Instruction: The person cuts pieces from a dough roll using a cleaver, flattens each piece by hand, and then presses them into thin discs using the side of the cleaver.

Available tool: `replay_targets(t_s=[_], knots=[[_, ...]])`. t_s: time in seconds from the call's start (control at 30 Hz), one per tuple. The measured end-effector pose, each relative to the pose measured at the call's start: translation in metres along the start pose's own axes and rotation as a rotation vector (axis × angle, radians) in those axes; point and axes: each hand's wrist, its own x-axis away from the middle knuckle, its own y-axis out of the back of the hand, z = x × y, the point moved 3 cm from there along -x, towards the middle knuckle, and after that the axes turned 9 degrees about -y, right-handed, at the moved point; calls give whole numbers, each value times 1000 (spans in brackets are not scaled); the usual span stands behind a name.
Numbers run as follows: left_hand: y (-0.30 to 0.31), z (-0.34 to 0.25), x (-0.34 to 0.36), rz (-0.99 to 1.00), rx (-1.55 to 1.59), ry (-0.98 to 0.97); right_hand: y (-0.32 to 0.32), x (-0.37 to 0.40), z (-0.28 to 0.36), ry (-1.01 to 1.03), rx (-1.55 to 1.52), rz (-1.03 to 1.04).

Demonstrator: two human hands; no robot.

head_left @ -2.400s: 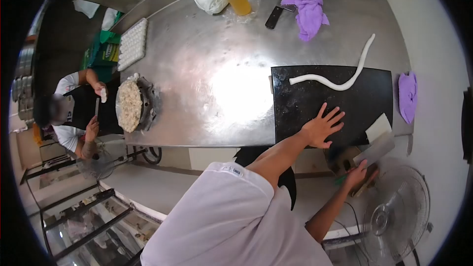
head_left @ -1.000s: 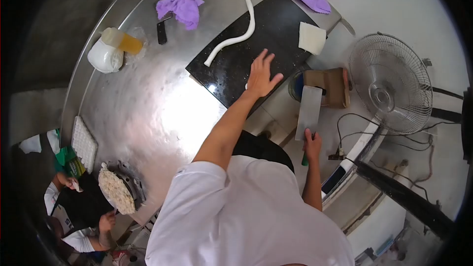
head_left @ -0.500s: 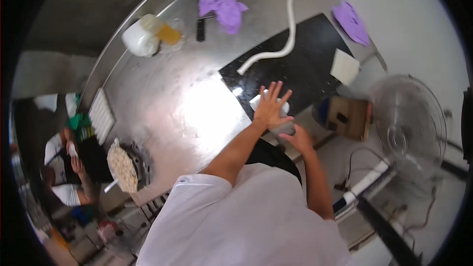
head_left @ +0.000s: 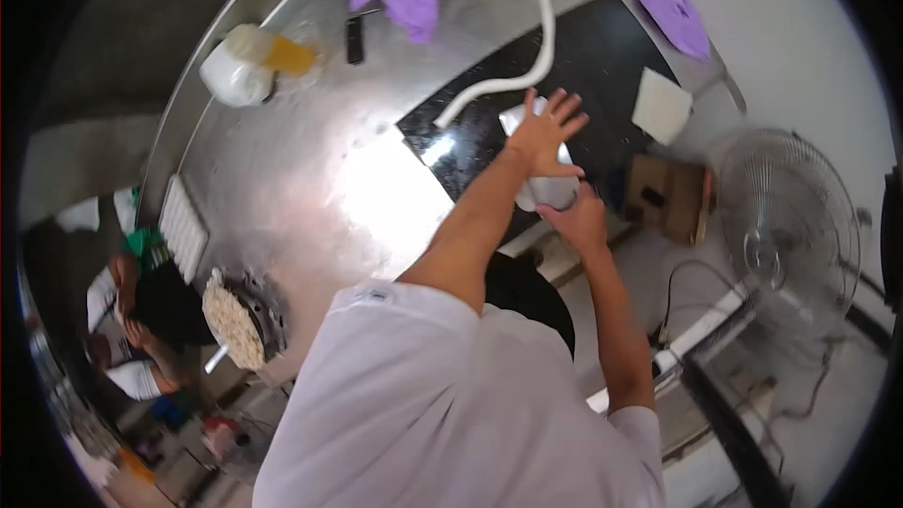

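Fingers of left hand (head_left: 544, 139) splay on flat steel cleaver (head_left: 547, 193); right hand (head_left: 577, 222) clamps its handle.

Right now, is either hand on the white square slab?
No: the white square slab lies bare on the black board, apart from the left hand and the right hand, both at the cleaver.
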Motion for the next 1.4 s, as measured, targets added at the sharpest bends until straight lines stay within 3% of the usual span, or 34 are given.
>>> replay_targets(t_s=[0.1, 0.27, 0.5, 0.57, 0.6, 0.67, 0.83, 0.9, 0.97, 1.1, 1.17, 1.23, 1.3, 1.37, 1.4], knots=[[2, -9, 24, -6, -5, -23, -4, 18, -8, 63, -3, 128], [12, -21, 27, 261, -28, -98, -27, 38, -18, -17, -78, 118], [10, 1, -29, 80, -98, -187, -11, 7, -15, -94, -29, 8], [3, -7, -10, 133, -57, -220, -13, 16, -16, 32, -182, 35], [0, -16, 7, 171, -39, -219, -21, 31, -22, -36, -134, 108], [-9, -23, 26, 189, 29, -243, -40, 64, -22, -41, -157, 61], [3, -25, -17, 225, -20, -257, -20, 29, -34, -166, -104, 24], [2, -15, -32, 108, -42, -233, -16, 6, -42, -63, -86, 19], [9, -6, -46, 145, -133, -239, -7, -4, -29, -88, -57, 41], [-5, -23, 26, 280, -33, -280, -45, 60, -27, -79, -116, 104], [-8, -37, 23, 361, -1, -329, -43, 59, -32, -101, -190, 60], [-7, -42, 10, 263, -48, -305, -36, 80, -39, -164, -262, 84], [-9, -36, -2, 177, -63, -245, -23, 43, -52, -127, 87, 157], [-8, -29, -4, 105, -73, -173, -27, 5, -72, 80, -69, 126], [-5, -19, -12, 61, -95, -78, -16, -6, -61, 81, -78, 132]])
